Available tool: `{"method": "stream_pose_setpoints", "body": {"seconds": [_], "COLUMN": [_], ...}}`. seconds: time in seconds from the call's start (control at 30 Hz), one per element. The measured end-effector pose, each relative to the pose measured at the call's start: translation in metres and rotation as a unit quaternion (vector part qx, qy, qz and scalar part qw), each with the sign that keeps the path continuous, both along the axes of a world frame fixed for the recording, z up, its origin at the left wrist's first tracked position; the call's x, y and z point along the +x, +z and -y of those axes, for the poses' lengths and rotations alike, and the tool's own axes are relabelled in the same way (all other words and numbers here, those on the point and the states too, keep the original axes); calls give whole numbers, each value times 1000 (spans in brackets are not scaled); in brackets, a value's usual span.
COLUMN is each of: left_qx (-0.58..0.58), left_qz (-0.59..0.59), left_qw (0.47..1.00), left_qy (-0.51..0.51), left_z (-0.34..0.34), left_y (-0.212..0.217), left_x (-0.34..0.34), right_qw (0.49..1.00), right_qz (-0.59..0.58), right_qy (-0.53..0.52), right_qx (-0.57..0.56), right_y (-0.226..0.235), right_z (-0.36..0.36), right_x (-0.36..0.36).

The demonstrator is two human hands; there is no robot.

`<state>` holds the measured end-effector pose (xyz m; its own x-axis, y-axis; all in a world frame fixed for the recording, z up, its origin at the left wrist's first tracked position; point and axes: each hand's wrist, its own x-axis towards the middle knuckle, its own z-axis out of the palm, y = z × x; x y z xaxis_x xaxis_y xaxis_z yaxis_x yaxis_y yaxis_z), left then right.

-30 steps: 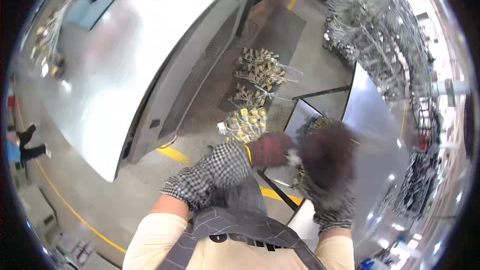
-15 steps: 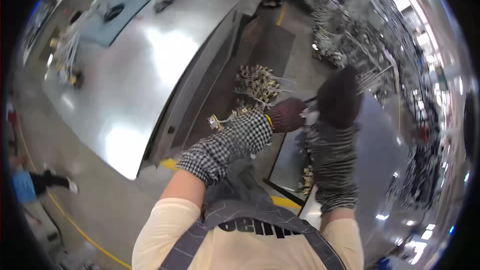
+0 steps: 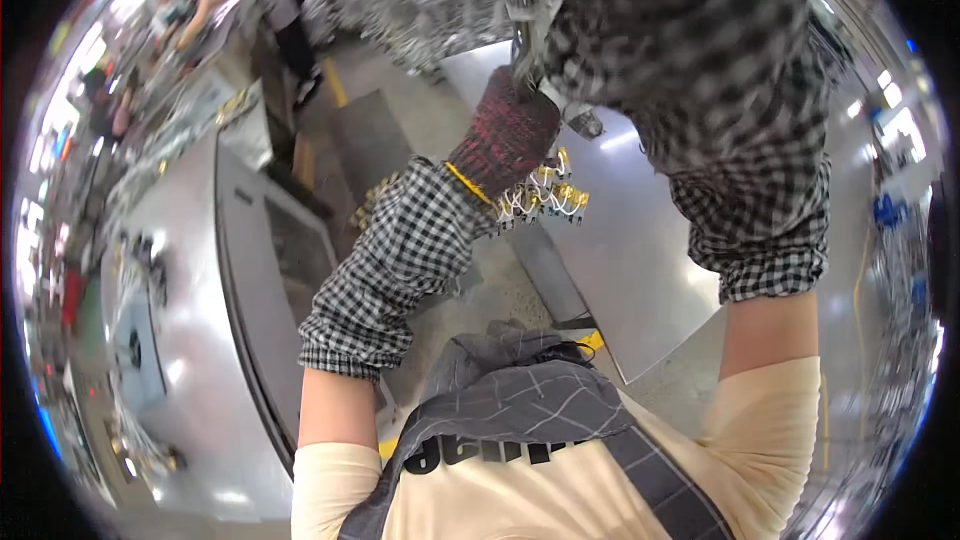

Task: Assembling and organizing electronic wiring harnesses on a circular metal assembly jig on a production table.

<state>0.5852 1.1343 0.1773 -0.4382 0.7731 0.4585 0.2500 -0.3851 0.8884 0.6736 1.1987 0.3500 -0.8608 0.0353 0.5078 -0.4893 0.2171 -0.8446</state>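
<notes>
Both arms have swung up to the frame's top; left hand [image 3: 505, 135] in a red glove grips a thin metal piece [image 3: 528, 15] at top centre, right hand out of view above, table [image 3: 640, 240] now below

1. The left hand [image 3: 505, 135], covered by a dark red knit glove, is raised close to the camera.
2. A checked sleeve cover [image 3: 395, 260] is worn on the left forearm.
3. The right hand is hidden at the upper edge; only its checked sleeve [image 3: 700, 70] is seen.
4. A cluster of small yellow and white metal parts [image 3: 540, 198] is seen just below the left hand.
5. A steel desk [image 3: 640, 240] lies beneath.
</notes>
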Motion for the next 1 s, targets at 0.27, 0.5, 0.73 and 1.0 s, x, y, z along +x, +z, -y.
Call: {"method": "stream_pose_setpoints", "body": {"seconds": [0.27, 0.5, 0.73, 1.0], "left_qx": [31, -37, 46, 73], "left_qz": [-74, -201, -89, -56], "left_qw": [988, 956, 949, 906], "left_qy": [-133, -210, -299, -412], "left_z": [-139, -244, -246, -246], "left_y": [8, 11, -1, -28], "left_x": [-6, 21, 43, 47], "right_qw": [942, 895, 957, 604], "right_qz": [-23, -163, -23, -417], "right_qy": [-303, -386, -285, -457], "right_qx": [-142, -156, -53, 502], "right_y": [-17, -49, -57, -78], "right_z": [-74, -152, -160, -220], "right_x": [0, 14, 58, 57]}}
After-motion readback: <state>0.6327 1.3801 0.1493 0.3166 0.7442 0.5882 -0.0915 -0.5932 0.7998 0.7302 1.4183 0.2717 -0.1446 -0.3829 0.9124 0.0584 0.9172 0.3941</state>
